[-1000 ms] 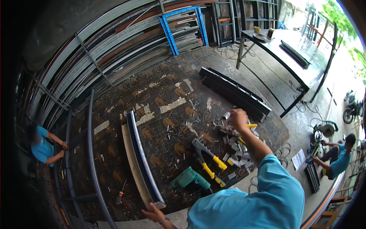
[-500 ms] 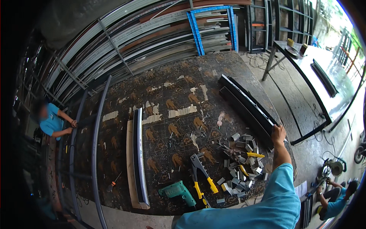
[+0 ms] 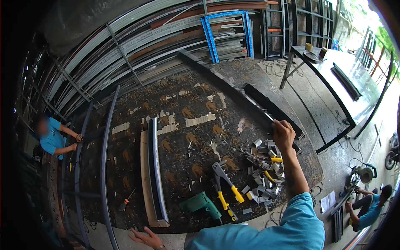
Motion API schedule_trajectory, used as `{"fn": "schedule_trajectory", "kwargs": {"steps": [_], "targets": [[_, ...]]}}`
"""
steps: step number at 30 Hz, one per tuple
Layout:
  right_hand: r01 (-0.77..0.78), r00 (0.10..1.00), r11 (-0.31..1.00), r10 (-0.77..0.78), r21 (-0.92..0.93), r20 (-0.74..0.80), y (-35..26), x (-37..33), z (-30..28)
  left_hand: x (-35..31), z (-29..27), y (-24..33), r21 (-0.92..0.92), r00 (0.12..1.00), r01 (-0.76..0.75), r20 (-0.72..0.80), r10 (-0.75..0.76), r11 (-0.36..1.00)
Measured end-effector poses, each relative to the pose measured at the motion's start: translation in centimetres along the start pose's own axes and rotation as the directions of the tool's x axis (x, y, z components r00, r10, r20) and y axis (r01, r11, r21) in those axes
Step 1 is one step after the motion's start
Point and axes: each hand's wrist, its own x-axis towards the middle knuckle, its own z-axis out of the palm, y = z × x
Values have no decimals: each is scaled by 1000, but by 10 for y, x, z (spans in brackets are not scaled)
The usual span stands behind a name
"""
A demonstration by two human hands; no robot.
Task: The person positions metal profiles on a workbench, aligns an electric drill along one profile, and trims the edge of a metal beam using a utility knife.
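My right hand (image 3: 284, 135) grips the near end of a long dark metal profile (image 3: 225, 85), raised at a slant over the table and blurred by motion. Behind it another dark profile (image 3: 273, 107) lies on the table's right side. At the lower edge my left hand (image 3: 146, 238) is empty, its fingers spread, close to the near end of a pale and dark profile piece (image 3: 158, 175) lying lengthwise. Between the hands lie a green power drill (image 3: 202, 206), a hand riveter (image 3: 227, 183) with yellow grips, and a pile of cut metal pieces (image 3: 262, 189).
Bar stock fills a rack (image 3: 166, 37) behind the dark worktable (image 3: 175, 91). A blue-wrapped frame (image 3: 246, 35) leans there. On the left a co-worker (image 3: 54, 135) handles a long metal frame (image 3: 107, 146). Another person (image 3: 371, 212) sits by a cutting saw (image 3: 366, 175) at lower right.
The long dark profile has come up off the table in my right hand, its far end swinging left. My left hand has come into view at the lower edge.
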Motion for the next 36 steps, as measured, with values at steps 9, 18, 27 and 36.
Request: {"fn": "schedule_trajectory", "kwargs": {"steps": [9, 18, 27, 36], "targets": [[642, 687, 729, -684, 238, 245, -272, -8, -26, 220, -53, 52, -556, 797, -515, -31, 603, 653], [727, 440, 510, -860, 460, 257, -487, -16, -16, 263, 53, -112, -819, 258, -144, 511, 820, 556], [10, 954, 980, -68, 197, 293, -526, -87, 19, 234, 136, -26, -717, 257, 38, 680, 686, 696], [-212, 864, 974, 151, 75, 481, -453, -237, -12, 180, 194, 62, -644, 532, 15, 653, 540, 765]]}}
